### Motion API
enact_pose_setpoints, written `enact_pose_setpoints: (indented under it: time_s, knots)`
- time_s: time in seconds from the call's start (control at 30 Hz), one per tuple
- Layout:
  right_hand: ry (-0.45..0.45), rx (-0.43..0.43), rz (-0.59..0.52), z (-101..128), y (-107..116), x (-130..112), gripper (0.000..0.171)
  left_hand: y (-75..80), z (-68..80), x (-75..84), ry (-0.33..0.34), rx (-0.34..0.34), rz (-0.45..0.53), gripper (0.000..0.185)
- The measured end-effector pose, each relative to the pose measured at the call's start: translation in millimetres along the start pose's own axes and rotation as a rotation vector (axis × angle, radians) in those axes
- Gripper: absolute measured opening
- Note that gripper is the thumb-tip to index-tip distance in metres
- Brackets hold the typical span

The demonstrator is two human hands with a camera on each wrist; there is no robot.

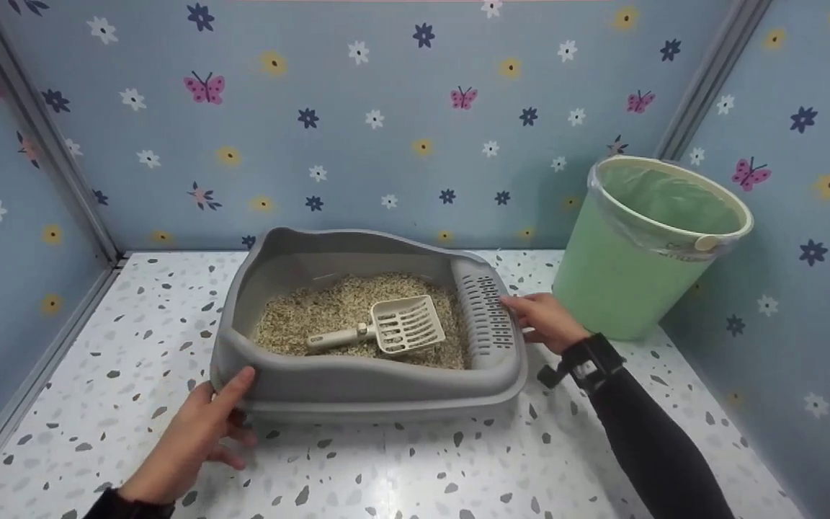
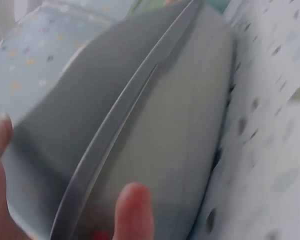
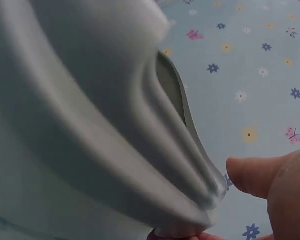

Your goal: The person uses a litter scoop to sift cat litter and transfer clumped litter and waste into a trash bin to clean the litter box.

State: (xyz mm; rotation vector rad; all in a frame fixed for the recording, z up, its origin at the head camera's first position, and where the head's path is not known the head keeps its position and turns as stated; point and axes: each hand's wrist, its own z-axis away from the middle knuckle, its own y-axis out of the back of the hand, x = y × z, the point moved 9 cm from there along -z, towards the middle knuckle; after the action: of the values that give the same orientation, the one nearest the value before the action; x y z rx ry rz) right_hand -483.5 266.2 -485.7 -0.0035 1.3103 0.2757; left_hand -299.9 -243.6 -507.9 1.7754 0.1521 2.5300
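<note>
The litter tray (image 1: pixel 357 389) fills the middle of the speckled floor (image 1: pixel 400 468), with the left hand (image 1: pixel 199 432) gripping its near corner and the right hand (image 1: pixel 546 321) gripping its slotted side. Open floor lies in front. The green bin (image 1: pixel 638 252) stands close on the right, narrowing that gap. Flowered walls (image 1: pixel 386 130) close off the back and both sides; the scoop (image 1: pixel 393 328) lies on the litter.

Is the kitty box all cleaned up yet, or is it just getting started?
Just starting, it seems. Done: nothing visible; the scoop lies untouched on the litter, and nothing shows inside the green bin. In hand: the left hand and right hand grip the litter box by its rim. Left: probably all the scooping and dumping.
</note>
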Motion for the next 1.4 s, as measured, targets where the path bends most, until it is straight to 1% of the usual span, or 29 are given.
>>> enact_pose_setpoints:
  time_s: [0.07, 0.17, 0.3, 0.4, 0.47, 0.53, 0.6, 0.63, 0.7, 0.77, 0.83, 0.9, 0.97, 1.03, 1.1, 1.2, 1.3, 1.4]
  knots:
    - [-0.003, -0.013, -0.008, -7.1, 0.4, -0.3, 0.05, -6.1, 1.8, -1.0, 0.011, 0.032, 0.036, 0.077]
    - [-0.028, -0.038, -0.046, -6.9, -0.2, 4.9, 0.048, -7.2, -4.0, 1.3, 0.003, 0.028, 0.053, 0.073]
    - [-0.044, -0.065, -0.097, 5.9, -4.8, 12.9, 0.046, 4.0, -19.5, 7.4, -0.017, 0.005, 0.029, 0.071]
    - [-0.045, -0.081, -0.108, 24.1, -11.1, 18.8, 0.042, 15.7, -35.6, 15.7, -0.036, 0.003, 0.032, 0.071]
    - [-0.054, -0.127, -0.099, 37.6, -19.9, 23.2, 0.041, 23.9, -45.8, 21.1, -0.053, 0.005, 0.061, 0.075]
    - [-0.065, -0.183, -0.069, 49.4, -29.1, 26.7, 0.042, 30.1, -54.8, 25.2, -0.06, 0.013, 0.115, 0.081]
    - [-0.064, -0.223, -0.033, 55.3, -35.2, 26.9, 0.045, 32.8, -60.8, 28.6, -0.072, 0.034, 0.172, 0.088]
    - [-0.058, -0.225, -0.016, 55.0, -35.8, 25.7, 0.048, 31.8, -61.7, 29.8, -0.084, 0.043, 0.192, 0.092]
    - [-0.028, -0.181, 0.006, 47.8, -31.2, 19.5, 0.055, 25.4, -60.1, 30.0, -0.119, 0.079, 0.219, 0.095]
    - [0.006, -0.104, -0.002, 34.0, -21.6, 10.9, 0.064, 10.7, -54.9, 28.2, -0.165, 0.105, 0.216, 0.095]
    - [0.035, -0.032, -0.001, 19.2, -10.7, 3.9, 0.071, -11.5, -46.1, 24.2, -0.202, 0.096, 0.21, 0.09]
    - [0.054, 0.014, 0.021, 6.8, -1.8, -0.7, 0.074, -36.1, -36.8, 18.7, -0.208, 0.077, 0.207, 0.086]
    - [0.059, 0.028, 0.046, -1.6, 4.8, -1.3, 0.073, -59.5, -29.4, 16.8, -0.213, 0.047, 0.202, 0.082]
    - [0.051, 0.04, 0.047, -6.2, 8.2, -0.1, 0.067, -74.6, -24.2, 16.8, -0.207, 0.036, 0.207, 0.081]
    - [0.033, 0.031, 0.021, -8.9, 5.6, 1.8, 0.062, -79.6, -20.7, 18.4, -0.205, 0.046, 0.218, 0.078]
    - [-0.001, 0.005, -0.04, -9.6, -3.5, 4.1, 0.057, -75.9, -19.2, 18.9, -0.189, 0.077, 0.22, 0.077]
    - [-0.028, 0.004, -0.095, -5.4, -8.1, 7.0, 0.053, -71.3, -23.4, 18.9, -0.183, 0.086, 0.206, 0.076]
    - [-0.042, 0.005, -0.129, 6.7, -7.7, 12.5, 0.051, -67.7, -32.8, 21.4, -0.201, 0.063, 0.166, 0.081]
